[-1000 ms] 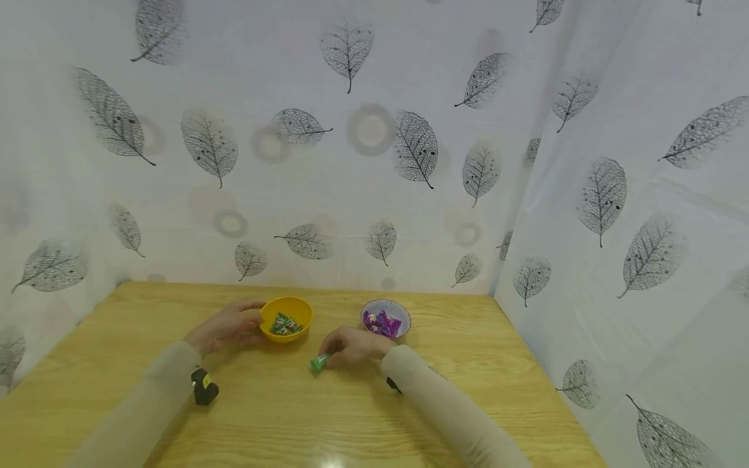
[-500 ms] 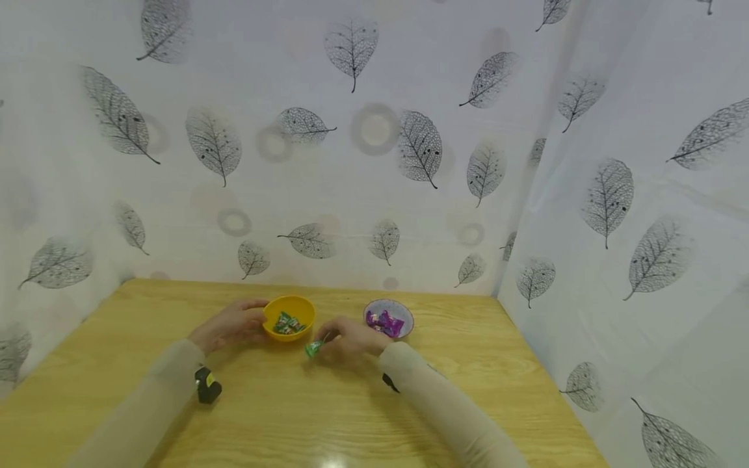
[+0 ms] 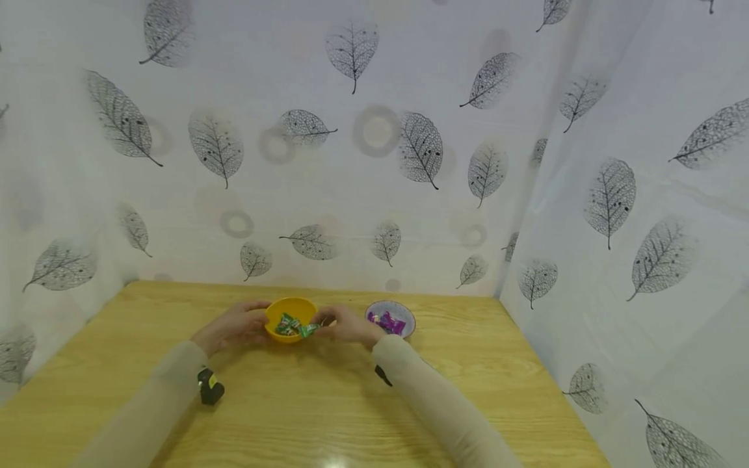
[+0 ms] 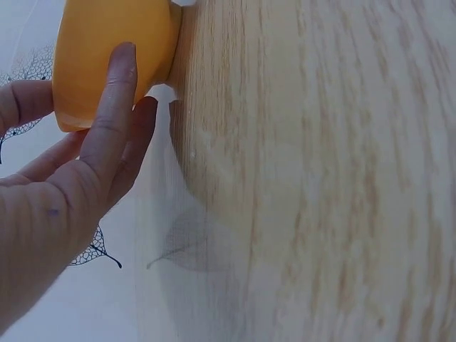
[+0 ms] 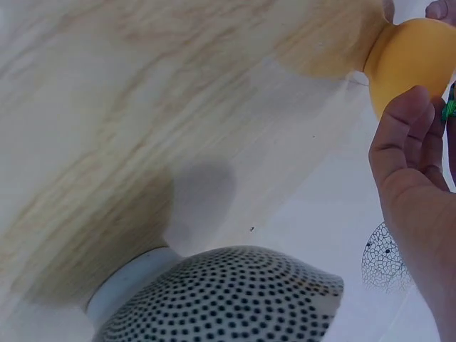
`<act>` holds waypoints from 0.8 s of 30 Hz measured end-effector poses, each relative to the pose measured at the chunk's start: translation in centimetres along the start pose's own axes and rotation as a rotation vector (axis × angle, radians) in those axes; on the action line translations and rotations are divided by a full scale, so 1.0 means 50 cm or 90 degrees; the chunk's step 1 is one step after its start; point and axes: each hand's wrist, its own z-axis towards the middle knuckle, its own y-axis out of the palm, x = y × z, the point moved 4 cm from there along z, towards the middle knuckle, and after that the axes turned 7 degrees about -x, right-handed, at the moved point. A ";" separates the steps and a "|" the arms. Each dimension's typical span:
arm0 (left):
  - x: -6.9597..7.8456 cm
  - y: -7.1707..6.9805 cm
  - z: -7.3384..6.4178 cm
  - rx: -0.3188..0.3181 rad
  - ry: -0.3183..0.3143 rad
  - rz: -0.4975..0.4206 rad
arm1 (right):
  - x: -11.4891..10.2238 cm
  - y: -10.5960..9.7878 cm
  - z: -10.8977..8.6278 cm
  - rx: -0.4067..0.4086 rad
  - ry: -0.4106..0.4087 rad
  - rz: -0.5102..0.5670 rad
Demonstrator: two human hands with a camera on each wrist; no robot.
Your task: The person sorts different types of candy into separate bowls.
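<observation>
A yellow bowl (image 3: pixel 297 305) stands on the table with several green-wrapped candies (image 3: pixel 286 324) inside. My left hand (image 3: pixel 235 326) holds the bowl by its left side; in the left wrist view one finger (image 4: pixel 120 75) lies along its outer wall. From the right, my right hand (image 3: pixel 346 325) pinches a green-wrapped candy (image 3: pixel 307 330) at the bowl's right front rim. In the right wrist view only a sliver of that candy (image 5: pixel 449 110) shows behind the fingers. Just right of this hand sits a pale bowl (image 3: pixel 407 314) of purple-wrapped candies (image 3: pixel 389 322).
The wooden table (image 3: pixel 304 409) reaches back to a leaf-printed sheet (image 3: pixel 328 182), with another sheet side on the right. Close under the right wrist camera, the pale bowl's black-dotted outside (image 5: pixel 235 299) bulges up. A black wrist device (image 3: pixel 210 387) sits on the left sleeve.
My right hand has carried the green candy up and left, from the tabletop in front to the yellow bowl's rim. The left hand keeps its place on the bowl.
</observation>
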 end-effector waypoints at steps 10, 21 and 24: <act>0.002 0.003 0.000 0.002 -0.005 0.001 | -0.013 -0.009 0.019 0.036 -0.010 -0.030; 0.003 0.005 0.000 0.001 -0.010 0.001 | -0.009 -0.006 0.043 0.045 0.016 -0.050; 0.004 0.005 0.000 -0.008 -0.007 0.005 | -0.009 -0.006 0.046 0.049 0.016 -0.042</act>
